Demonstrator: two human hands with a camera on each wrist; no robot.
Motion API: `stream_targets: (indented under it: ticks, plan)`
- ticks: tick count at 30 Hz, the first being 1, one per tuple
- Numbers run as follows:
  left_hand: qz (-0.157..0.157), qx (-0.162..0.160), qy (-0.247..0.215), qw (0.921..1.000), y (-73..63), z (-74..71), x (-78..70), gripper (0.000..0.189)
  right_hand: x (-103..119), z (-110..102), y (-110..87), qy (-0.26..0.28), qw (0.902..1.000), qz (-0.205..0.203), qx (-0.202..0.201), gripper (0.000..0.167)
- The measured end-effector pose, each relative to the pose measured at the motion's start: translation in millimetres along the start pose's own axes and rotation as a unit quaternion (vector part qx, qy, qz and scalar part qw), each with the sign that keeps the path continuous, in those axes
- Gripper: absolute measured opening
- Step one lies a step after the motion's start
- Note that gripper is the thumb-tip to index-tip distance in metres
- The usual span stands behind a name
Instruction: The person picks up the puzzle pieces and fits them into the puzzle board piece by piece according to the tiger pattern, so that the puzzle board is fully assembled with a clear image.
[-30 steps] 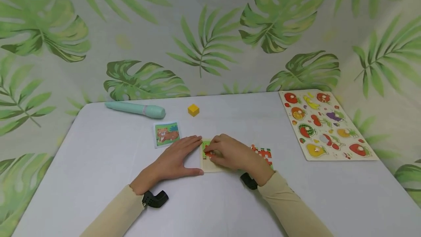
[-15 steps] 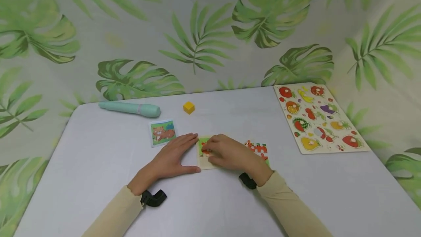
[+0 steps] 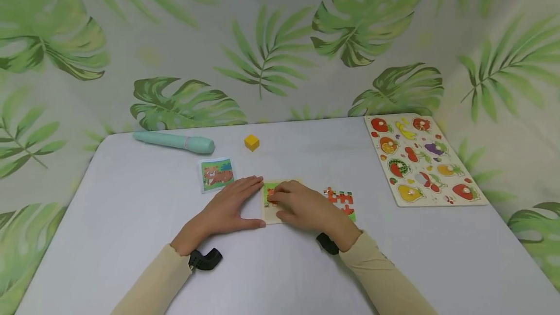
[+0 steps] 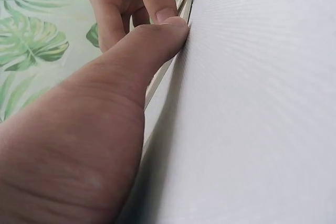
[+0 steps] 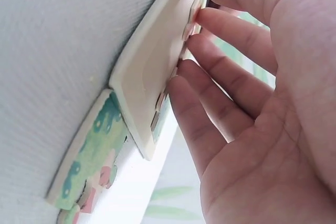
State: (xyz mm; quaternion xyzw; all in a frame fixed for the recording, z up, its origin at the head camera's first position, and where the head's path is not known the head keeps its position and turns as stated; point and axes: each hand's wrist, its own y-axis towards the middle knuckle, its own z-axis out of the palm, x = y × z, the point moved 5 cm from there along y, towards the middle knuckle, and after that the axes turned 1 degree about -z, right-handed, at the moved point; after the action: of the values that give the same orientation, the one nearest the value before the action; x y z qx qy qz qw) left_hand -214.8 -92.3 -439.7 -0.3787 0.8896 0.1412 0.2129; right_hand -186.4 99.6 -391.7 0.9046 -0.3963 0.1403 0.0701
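Observation:
A small pale wooden puzzle tray (image 3: 270,217) lies flat between the hands, with green and orange jigsaw pieces (image 3: 269,189) along its far and left parts. My left hand (image 3: 224,208) rests at the tray's left side, its thumb and a fingertip against the edge. Over the tray is my right hand (image 3: 308,208), its fingertips touching the pieces. In the right wrist view the fingers (image 5: 220,61) are lightly bent, tips along the row of pieces, and the tray's bare floor (image 5: 142,72) shows beside them. The right hand hides much of the tray in the head view.
Loose orange and green jigsaw pieces (image 3: 340,198) lie right of the tray. A tiger picture card (image 3: 217,175) is at the left, behind the left hand. Farther back are a mint-green stick (image 3: 175,141) and a yellow block (image 3: 251,142). A fruit peg board (image 3: 422,162) lies at right.
The head view has shifted slightly. My right fingertips have moved a little on the tray, and more of an orange piece shows by them. The left hand keeps its place at the edge.

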Motion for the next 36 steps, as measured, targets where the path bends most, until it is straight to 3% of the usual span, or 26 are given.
stream_targets:
  ticks: [8, 18, 25, 29, 36]
  plan:
    - [0.009, -0.011, -0.004, 0.9999, 2.9, -5.8, 0.4, 0.098, -2, -4, 1.6, 0.015, 0.9999, -0.003, 0.0, 0.035]
    - [0.005, -0.018, -0.004, 0.9998, 2.3, -7.5, 0.8, 0.098, -11, -13, 0.5, 0.093, 0.9952, -0.001, 0.032, 0.045]
    - [0.015, -0.023, -0.013, 0.9995, 4.3, -6.7, -1.2, 0.099, -17, -24, -6.5, 0.136, 0.9905, 0.008, 0.014, 0.044]
    - [0.014, -0.022, -0.008, 0.9996, 5.5, -5.1, 0.4, 0.1, -18, -27, -9.6, 0.146, 0.9892, 0.008, 0.009, 0.044]
    - [0.004, -0.011, -0.005, 0.9999, 2.7, -3.1, 3.2, 0.101, -32, -30, -21.2, 0.123, 0.9914, 0.044, 0.015, 0.049]
